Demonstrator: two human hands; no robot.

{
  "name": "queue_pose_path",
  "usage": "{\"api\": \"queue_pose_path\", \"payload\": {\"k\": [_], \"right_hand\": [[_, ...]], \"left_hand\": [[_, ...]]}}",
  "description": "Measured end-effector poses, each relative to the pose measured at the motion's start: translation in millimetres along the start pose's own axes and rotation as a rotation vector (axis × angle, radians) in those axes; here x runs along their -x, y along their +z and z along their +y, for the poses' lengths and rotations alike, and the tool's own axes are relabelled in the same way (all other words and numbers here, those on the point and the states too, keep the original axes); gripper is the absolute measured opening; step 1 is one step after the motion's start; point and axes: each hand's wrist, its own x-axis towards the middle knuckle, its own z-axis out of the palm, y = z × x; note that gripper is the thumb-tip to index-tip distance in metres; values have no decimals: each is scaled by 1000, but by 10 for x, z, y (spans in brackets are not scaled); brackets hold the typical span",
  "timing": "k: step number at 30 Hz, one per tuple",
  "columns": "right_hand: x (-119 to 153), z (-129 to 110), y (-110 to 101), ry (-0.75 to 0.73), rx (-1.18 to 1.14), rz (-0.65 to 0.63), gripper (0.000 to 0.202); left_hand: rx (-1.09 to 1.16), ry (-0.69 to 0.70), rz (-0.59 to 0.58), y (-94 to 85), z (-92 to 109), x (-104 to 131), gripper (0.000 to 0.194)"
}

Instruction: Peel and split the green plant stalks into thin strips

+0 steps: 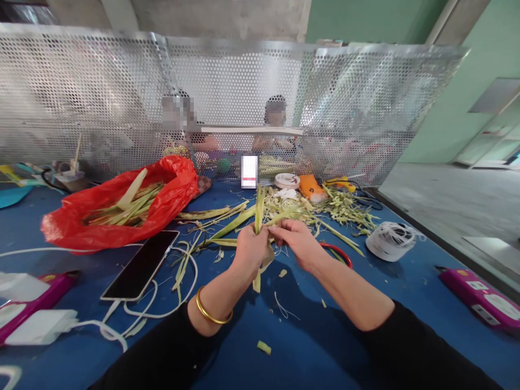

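My left hand (251,250) is closed round a bundle of yellow-green leaf strips (259,208), dry and husk-like, which stands up above the fist and hangs out below it. Close beside it, my right hand (298,242) pinches a strip at the side of the same bundle. The fingertips of both hands nearly meet, so the exact grip is partly hidden. Under and behind the hands lie loose long leaves (233,223) and a heap of shredded trimmings (290,208). A red-handled tool (339,253) shows partly behind my right wrist.
On the left, a red plastic bag (117,233) holds more leaf strips, near a phone (140,265) with white cables. A white string roll (390,241) and purple power strip (481,295) sit right. Behind a perforated metal screen (239,76) are two people.
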Motion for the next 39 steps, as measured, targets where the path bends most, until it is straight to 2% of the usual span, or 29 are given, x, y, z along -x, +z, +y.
{"api": "queue_pose_path", "payload": {"k": [6, 10, 13, 15, 19, 24, 29, 31, 33, 34, 36, 39], "right_hand": [[7, -37, -9, 40, -121, -42, 25], [-7, -54, -27, 87, -196, -14, 21], [0, -95, -60, 107, -260, -39, 21], [16, -150, -98, 92, -298, -100, 18], [55, -313, -234, 105, -295, -305, 16], [96, -496, -499, 108, -189, -576, 18], [167, -585, -756, 69, -168, -744, 22], [196, -624, -831, 6, -209, -800, 23], [212, -681, -874, -128, -282, -835, 29], [214, -713, -882, -203, -320, -812, 34], [195, -767, -877, -292, -356, -664, 41], [87, -739, -867, -219, -193, -262, 38]], "left_hand": [[107, -5, 5, -13, -1, -4, 15], [172, -13, 19, -30, 23, -20, 14], [212, -24, 55, -55, 22, -62, 12], [229, -38, 78, -81, 13, -104, 13], [256, -36, 131, -154, -1, -209, 17], [257, -24, 196, -230, 5, -309, 22], [252, -56, 235, -262, 19, -336, 24], [248, -76, 239, -274, 27, -336, 25], [249, -90, 231, -282, 33, -331, 27], [253, -97, 221, -283, 36, -326, 28], [265, -115, 185, -278, 38, -312, 28], [282, -155, 116, -253, 44, -279, 23]]}}
